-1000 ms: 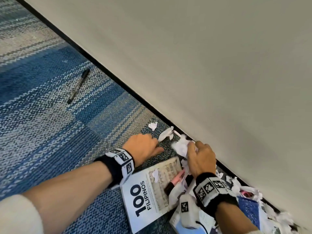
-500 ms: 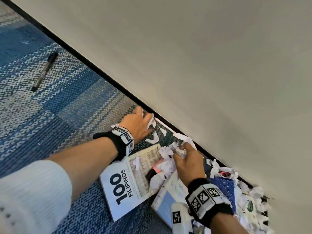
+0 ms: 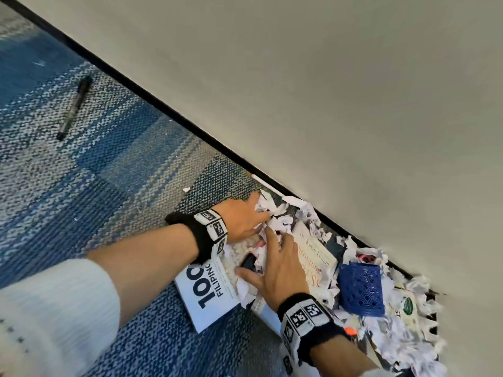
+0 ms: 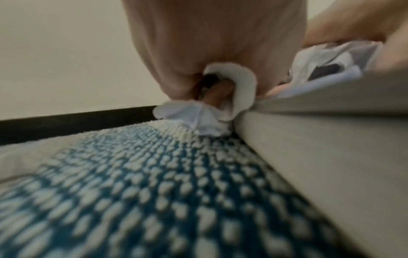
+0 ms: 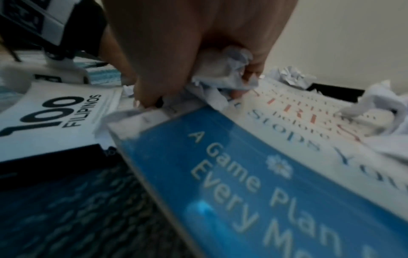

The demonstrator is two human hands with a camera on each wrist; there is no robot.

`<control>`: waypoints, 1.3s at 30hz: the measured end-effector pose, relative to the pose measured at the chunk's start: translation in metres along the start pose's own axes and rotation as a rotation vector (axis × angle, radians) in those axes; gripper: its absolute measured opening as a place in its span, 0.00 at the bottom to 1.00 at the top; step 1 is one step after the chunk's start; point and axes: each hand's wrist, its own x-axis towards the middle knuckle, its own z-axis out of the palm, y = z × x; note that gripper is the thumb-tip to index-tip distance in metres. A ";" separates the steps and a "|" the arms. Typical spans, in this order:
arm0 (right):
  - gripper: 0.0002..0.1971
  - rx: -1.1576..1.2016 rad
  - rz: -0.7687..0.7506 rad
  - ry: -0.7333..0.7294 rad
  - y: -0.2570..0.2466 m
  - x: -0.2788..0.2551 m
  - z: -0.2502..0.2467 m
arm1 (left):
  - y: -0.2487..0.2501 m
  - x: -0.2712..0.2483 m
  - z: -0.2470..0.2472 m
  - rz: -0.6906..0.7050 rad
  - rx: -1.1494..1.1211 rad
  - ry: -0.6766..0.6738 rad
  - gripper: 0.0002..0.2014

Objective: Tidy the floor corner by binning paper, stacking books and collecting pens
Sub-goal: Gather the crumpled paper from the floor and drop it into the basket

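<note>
Both hands now meet over the paper pile; left hand came back from the wall edge.

Carpet (image 3: 114, 202) holds "100 Filipinos" book (image 3: 209, 300) and blue-cover book (image 5: 253, 183) by the wall; left hand (image 3: 239, 219) clutches paper scraps (image 4: 234, 90), right hand (image 3: 277, 265) bunches scraps too; black pen (image 3: 73, 107) lies well apart.

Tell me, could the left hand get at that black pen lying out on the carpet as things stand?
Probably yes, once it lets go. The black pen lies alone on bare carpet, with nothing around it. But the left hand is busy gripping paper scraps by the wall, and would have to reach well away.
</note>
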 end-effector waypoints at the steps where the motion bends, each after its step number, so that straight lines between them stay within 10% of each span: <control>1: 0.46 -0.009 -0.016 0.006 0.000 -0.001 0.003 | -0.001 -0.001 0.003 -0.018 -0.022 0.005 0.19; 13: 0.29 0.007 -0.186 -0.097 0.008 -0.014 -0.016 | -0.014 -0.024 0.000 -0.300 -0.066 0.130 0.24; 20: 0.25 0.167 -0.176 0.017 0.019 -0.032 -0.043 | 0.021 -0.074 0.021 -0.176 0.105 0.036 0.36; 25: 0.18 0.197 -0.147 0.019 0.015 -0.038 -0.051 | 0.031 -0.082 0.017 -0.188 0.138 -0.024 0.13; 39: 0.10 0.325 0.042 0.062 0.058 -0.078 -0.044 | 0.093 -0.093 0.058 0.176 0.177 -0.097 0.23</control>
